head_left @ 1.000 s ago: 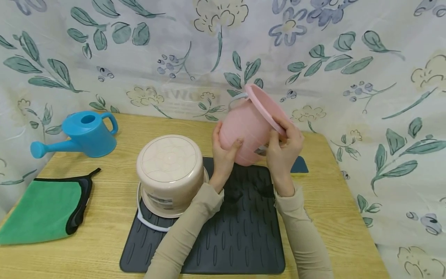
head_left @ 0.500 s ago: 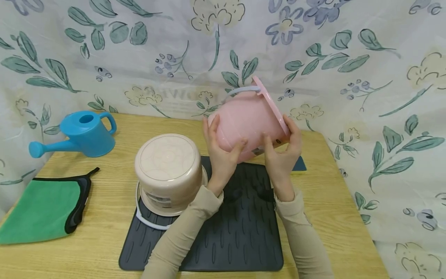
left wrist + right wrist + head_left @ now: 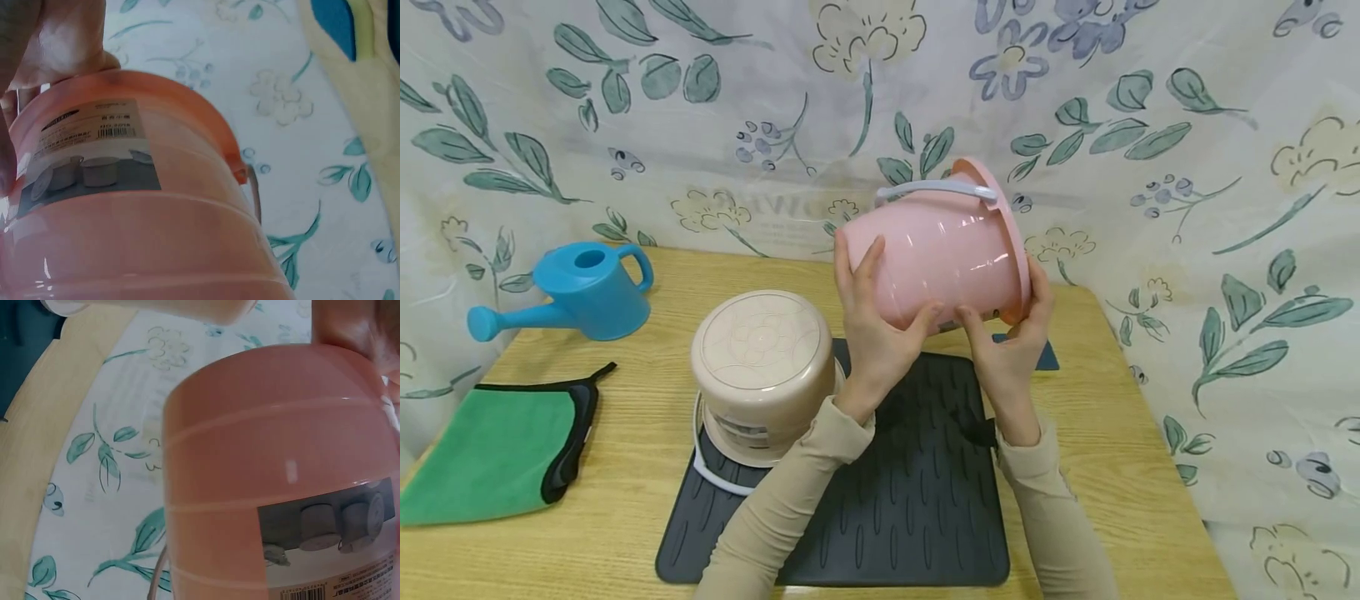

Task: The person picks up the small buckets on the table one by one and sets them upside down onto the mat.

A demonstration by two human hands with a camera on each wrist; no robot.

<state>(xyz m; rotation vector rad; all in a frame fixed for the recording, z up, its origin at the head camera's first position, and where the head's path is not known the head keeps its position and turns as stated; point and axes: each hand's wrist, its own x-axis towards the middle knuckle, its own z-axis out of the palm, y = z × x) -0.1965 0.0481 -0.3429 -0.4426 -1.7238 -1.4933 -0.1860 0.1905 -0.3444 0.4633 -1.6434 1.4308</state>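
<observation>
Both hands hold a pink bucket [image 3: 943, 250] above the far side of the black mat [image 3: 917, 483]. It lies tilted on its side, rim to the right and base to the left, with its pale handle [image 3: 936, 187] along the upper side. My left hand [image 3: 876, 337] grips the base end, thumb on the near wall. At the rim end, my right hand [image 3: 1015, 350] holds on with its thumb on the near wall and fingers behind the rim. A printed label [image 3: 90, 153] shows on the bucket's wall in the left wrist view.
An upside-down beige bucket [image 3: 763, 358] stands on the mat's left part, its handle lying in front. A blue watering can [image 3: 591, 287] and a folded green cloth [image 3: 490, 450] are on the left. A dark blue flat item [image 3: 1048, 357] lies behind the right hand.
The pink bucket has been turned further onto its side, its rim swinging right and its handle coming up toward the top. Both hands shifted their hold along with it.
</observation>
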